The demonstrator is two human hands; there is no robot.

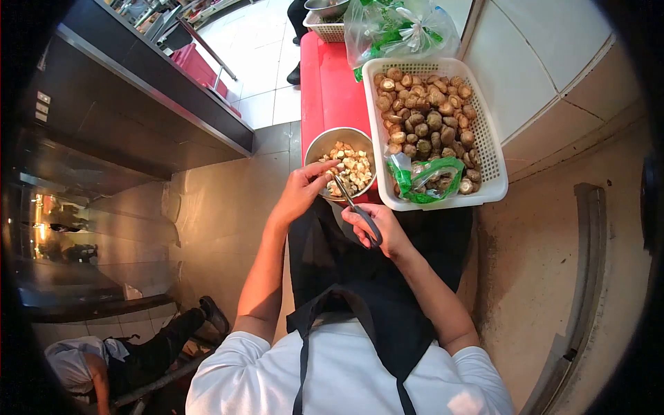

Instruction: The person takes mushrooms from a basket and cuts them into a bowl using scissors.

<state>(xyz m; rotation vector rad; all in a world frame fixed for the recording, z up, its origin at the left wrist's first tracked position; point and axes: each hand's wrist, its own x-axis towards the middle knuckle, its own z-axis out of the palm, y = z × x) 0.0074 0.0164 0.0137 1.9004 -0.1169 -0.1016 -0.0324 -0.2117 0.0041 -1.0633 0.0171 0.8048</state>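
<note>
Black-handled scissors (pixel 370 225) are gripped in my right hand (pixel 382 230), their blades pointing up and left over a round metal bowl (pixel 312 153). Cut, pale mushroom pieces (pixel 355 166) lie in the bowl. At the bowl's left side is my left hand (pixel 308 183), fingers bent together near the blade tips; what they hold, if anything, is too small to make out. Right of the bowl, a white perforated basket (pixel 492 155) holds many whole brown mushrooms (pixel 422 124), with a green and clear plastic bag (pixel 432 181) on top at its near end.
Basket and bowl stand on a red surface (pixel 325 90). Beyond are a tied plastic bag (pixel 408 34) and another basket (pixel 329 31) with a metal bowl. A tiled wall (pixel 532 117) rises at right. Another person (pixel 90 360) is at lower left; someone's dark shoe shows at the top.
</note>
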